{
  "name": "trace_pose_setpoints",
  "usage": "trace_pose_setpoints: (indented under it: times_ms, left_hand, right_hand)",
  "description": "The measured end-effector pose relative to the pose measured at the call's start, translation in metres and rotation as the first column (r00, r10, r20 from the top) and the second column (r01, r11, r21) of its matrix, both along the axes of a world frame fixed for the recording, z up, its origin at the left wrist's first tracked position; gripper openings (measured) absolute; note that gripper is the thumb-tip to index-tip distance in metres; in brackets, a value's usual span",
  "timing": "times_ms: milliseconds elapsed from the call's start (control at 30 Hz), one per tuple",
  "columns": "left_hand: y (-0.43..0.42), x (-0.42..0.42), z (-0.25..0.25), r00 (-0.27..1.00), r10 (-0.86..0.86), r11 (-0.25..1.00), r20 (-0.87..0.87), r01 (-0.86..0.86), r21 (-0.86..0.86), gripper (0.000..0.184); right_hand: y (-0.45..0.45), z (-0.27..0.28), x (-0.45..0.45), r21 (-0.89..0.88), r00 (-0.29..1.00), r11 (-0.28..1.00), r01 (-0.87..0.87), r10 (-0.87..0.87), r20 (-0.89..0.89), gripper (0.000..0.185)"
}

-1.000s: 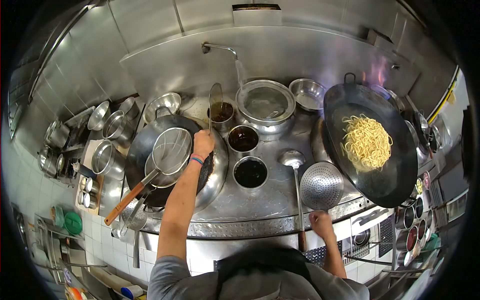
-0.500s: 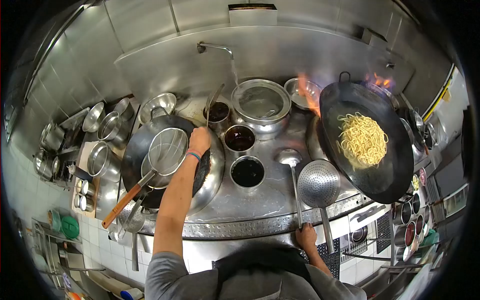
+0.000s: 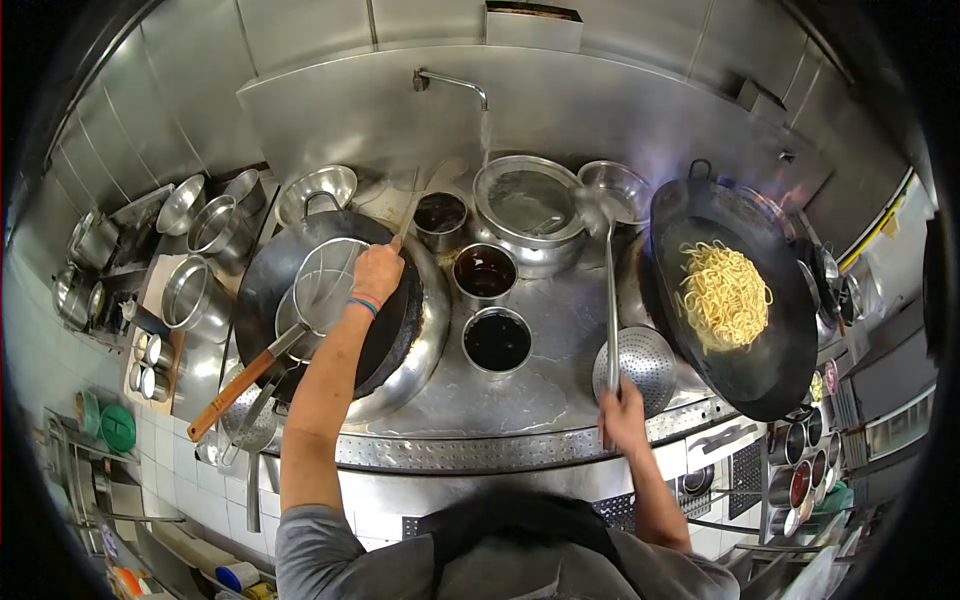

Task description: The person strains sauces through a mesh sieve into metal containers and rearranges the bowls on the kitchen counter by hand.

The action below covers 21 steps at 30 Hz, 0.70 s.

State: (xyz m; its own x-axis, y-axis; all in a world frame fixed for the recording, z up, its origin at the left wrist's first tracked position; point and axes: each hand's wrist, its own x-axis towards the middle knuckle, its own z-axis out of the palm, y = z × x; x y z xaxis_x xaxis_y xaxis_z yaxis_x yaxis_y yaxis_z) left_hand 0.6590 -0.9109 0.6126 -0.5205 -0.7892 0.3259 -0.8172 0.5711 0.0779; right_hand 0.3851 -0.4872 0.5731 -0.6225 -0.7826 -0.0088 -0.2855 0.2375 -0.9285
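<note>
My left hand (image 3: pixel 378 272) is closed round a slim, light-coloured handle (image 3: pixel 406 222), above the right side of the dark wok (image 3: pixel 262 300) on the left. That tool's far end is blurred, so I cannot tell its kind. Across this wok lies a round mesh strainer (image 3: pixel 330 285) with a wooden handle. In my right hand (image 3: pixel 625 415) is a long metal ladle (image 3: pixel 611 300), its bowl raised near the water pot (image 3: pixel 530 160). Partly behind that hand is a perforated skimmer (image 3: pixel 648 370). Yellow noodles (image 3: pixel 725 298) lie in the tilted wok (image 3: pixel 690 215) on the right.
Pots of dark liquid (image 3: pixel 497 343) stand mid-counter. Water runs from a wall tap (image 3: pixel 455 80). Bluish flame (image 3: pixel 668 170) shows behind the right wok. Steel bowls and pots (image 3: pixel 195 295) crowd the left; several ingredient containers (image 3: pixel 800 480) sit at lower right.
My right hand has lifted the ladle from the counter, its bowl now further back. My left hand has shifted slightly left, and its tool has moved. The orange flames by the right wok look bluish now.
</note>
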Motion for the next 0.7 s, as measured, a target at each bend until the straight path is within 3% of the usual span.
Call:
trace_pose_setpoints:
  times_ms: [33,67,167,200,267,300,333,400,433,567,700]
  left_hand:
    - [0.0,0.001,0.001,1.0,0.001,1.0,0.018,-0.001,0.004,0.031]
    - [-0.001,0.003,0.002,0.999,0.003,1.0,0.038,-0.003,0.006,0.033]
    - [-0.005,0.006,0.011,0.995,0.008,1.0,0.103,-0.01,0.021,0.034]
    - [-0.005,0.006,0.014,0.992,0.008,1.0,0.125,-0.011,0.029,0.034]
    - [-0.003,0.005,0.019,0.987,-0.002,1.0,0.161,0.001,0.011,0.033]
    - [-0.001,0.005,0.021,0.984,-0.006,1.0,0.176,0.005,0.003,0.033]
    - [0.002,0.005,0.024,0.981,-0.014,1.0,0.194,0.017,-0.011,0.032]
    - [0.009,0.006,0.026,0.972,-0.026,0.999,0.233,0.035,-0.034,0.032]
    - [0.01,0.006,0.025,0.971,-0.027,0.999,0.237,0.034,-0.026,0.033]
    - [0.01,0.006,0.025,0.969,-0.022,1.0,0.246,0.02,0.01,0.034]
    - [0.001,-0.001,0.024,0.963,-0.015,1.0,0.269,0.016,-0.002,0.034]
  right_hand:
    - [-0.028,0.053,0.006,0.056,0.993,0.998,0.014,-0.02,0.118,0.034]
    - [-0.053,0.056,-0.014,0.049,0.966,0.999,-0.003,-0.01,0.26,0.041]
    - [-0.13,0.078,-0.077,0.039,0.989,0.992,-0.123,0.119,0.093,0.021]
    - [-0.154,0.097,-0.087,0.113,0.979,0.985,-0.128,0.107,0.175,0.009]
    - [-0.198,0.099,-0.126,0.217,0.937,0.938,-0.271,0.206,0.282,0.018]
    - [-0.213,0.107,-0.125,0.159,0.792,0.974,-0.161,0.032,0.61,0.018]
    - [-0.229,0.114,-0.138,0.162,0.567,0.957,-0.24,0.003,0.823,0.018]
    - [-0.25,0.118,-0.147,0.041,0.2,0.983,-0.178,-0.005,0.98,0.018]
    - [-0.256,0.121,-0.143,-0.035,0.077,0.99,-0.134,0.045,0.996,0.015]
    - [-0.256,0.129,-0.139,-0.122,-0.132,0.989,-0.081,0.111,0.985,0.01]
    - [-0.254,0.142,-0.132,-0.206,-0.181,0.975,-0.086,0.188,0.965,0.026]
